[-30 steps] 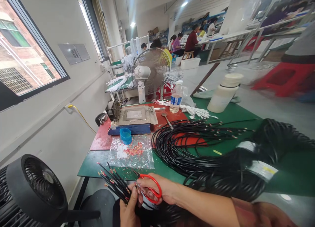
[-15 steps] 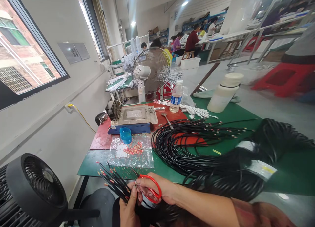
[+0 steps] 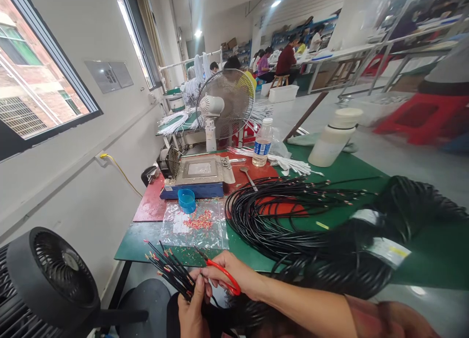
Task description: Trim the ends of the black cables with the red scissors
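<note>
My left hand (image 3: 193, 304) is closed around a bundle of black cables (image 3: 172, 269), whose stripped ends with red and copper tips fan out toward the upper left. Red-handled scissors (image 3: 222, 272) sit in my right hand (image 3: 230, 274), their dark blades pointing up and left, above the cable bundle. The fingertips of both hands meet at one cable beside the bundle. Just beyond, a clear plastic bag (image 3: 168, 238) lies on the green table, with small red and yellow clippings (image 3: 200, 220) on it.
A large coil of black cables (image 3: 264, 225) covers the table's right side. Behind stand a blue-based heating device (image 3: 192, 190), a blue cup (image 3: 186, 201), a spoon (image 3: 249, 179), a water bottle (image 3: 262, 142) and a white jar (image 3: 334, 137). A black fan (image 3: 54, 274) is at left.
The scissors have turned in my right hand, so their handles look narrower and the blades reach farther up-left. My left hand and the cable bundle stay nearly in place.
</note>
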`<state>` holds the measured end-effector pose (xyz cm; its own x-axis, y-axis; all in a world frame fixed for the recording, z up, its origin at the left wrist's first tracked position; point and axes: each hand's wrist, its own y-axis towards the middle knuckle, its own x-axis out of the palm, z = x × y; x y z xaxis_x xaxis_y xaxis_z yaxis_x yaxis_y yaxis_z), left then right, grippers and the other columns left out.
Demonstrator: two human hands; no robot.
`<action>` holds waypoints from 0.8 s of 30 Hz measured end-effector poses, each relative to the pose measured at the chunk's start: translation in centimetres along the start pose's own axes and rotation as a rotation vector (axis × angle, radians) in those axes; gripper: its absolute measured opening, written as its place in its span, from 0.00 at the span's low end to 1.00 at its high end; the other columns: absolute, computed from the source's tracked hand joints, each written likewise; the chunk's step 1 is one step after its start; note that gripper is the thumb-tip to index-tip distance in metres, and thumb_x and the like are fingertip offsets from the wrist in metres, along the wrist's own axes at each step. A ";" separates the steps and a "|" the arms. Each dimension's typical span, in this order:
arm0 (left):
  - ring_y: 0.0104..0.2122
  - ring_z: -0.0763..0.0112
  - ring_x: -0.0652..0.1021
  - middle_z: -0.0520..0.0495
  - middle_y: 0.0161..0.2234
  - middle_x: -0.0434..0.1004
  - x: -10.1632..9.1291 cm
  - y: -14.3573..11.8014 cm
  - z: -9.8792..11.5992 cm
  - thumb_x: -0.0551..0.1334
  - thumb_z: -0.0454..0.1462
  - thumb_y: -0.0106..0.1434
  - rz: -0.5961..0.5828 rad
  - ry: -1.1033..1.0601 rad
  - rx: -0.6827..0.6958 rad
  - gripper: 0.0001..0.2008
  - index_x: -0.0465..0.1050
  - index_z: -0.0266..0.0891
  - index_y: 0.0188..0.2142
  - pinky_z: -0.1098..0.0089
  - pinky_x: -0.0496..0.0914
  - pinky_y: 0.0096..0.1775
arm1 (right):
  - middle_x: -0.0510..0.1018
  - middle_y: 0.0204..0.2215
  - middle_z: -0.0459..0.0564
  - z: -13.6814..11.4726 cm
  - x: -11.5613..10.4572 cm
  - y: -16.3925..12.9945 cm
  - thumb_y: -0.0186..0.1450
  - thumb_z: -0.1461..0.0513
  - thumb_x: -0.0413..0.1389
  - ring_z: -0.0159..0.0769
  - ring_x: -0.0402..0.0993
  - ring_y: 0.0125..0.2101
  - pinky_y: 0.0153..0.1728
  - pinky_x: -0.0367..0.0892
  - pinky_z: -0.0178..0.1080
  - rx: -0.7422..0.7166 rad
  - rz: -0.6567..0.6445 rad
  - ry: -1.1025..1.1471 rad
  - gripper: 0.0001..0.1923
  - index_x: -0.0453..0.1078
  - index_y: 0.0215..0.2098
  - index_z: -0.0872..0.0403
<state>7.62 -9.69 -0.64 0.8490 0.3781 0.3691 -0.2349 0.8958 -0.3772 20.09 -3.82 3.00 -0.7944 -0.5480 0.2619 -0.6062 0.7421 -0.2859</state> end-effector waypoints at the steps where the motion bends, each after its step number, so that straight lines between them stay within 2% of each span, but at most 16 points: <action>1: 0.20 0.80 0.65 0.55 0.16 0.66 0.1 0.0 0.1 0.63 0.41 0.50 0.019 -0.012 -0.001 0.11 0.71 0.37 0.30 0.75 0.59 0.26 | 0.65 0.10 0.40 0.0 0.0 -0.1 0.53 0.52 0.58 0.19 0.51 0.09 0.09 0.46 0.27 0.013 -0.004 0.000 0.20 0.64 0.15 0.59; 5: 0.20 0.79 0.66 0.55 0.16 0.67 0.4 -0.2 0.4 0.64 0.41 0.49 0.059 -0.043 -0.005 0.12 0.70 0.38 0.32 0.75 0.60 0.26 | 0.64 0.09 0.40 0.3 0.1 -0.3 0.53 0.51 0.58 0.20 0.50 0.09 0.09 0.45 0.27 0.075 -0.011 0.046 0.20 0.66 0.16 0.60; 16: 0.22 0.80 0.65 0.55 0.18 0.66 0.3 0.0 0.2 0.61 0.41 0.52 -0.054 0.049 0.041 0.10 0.72 0.37 0.30 0.74 0.59 0.28 | 0.60 0.07 0.40 -0.3 0.1 0.0 0.50 0.45 0.57 0.21 0.51 0.10 0.11 0.44 0.28 0.048 -0.006 0.148 0.25 0.63 0.15 0.59; 24: 0.22 0.79 0.65 0.54 0.19 0.67 0.0 0.1 0.0 0.61 0.41 0.52 -0.075 0.043 0.051 0.09 0.72 0.38 0.31 0.74 0.59 0.28 | 0.59 0.08 0.39 0.5 -0.2 0.3 0.51 0.45 0.57 0.21 0.51 0.11 0.13 0.44 0.29 0.047 -0.012 0.141 0.25 0.63 0.15 0.59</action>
<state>7.61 -9.57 -0.72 0.8842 0.3000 0.3580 -0.1925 0.9324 -0.3058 20.06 -3.65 2.37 -0.7761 -0.4943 0.3916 -0.6191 0.7152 -0.3244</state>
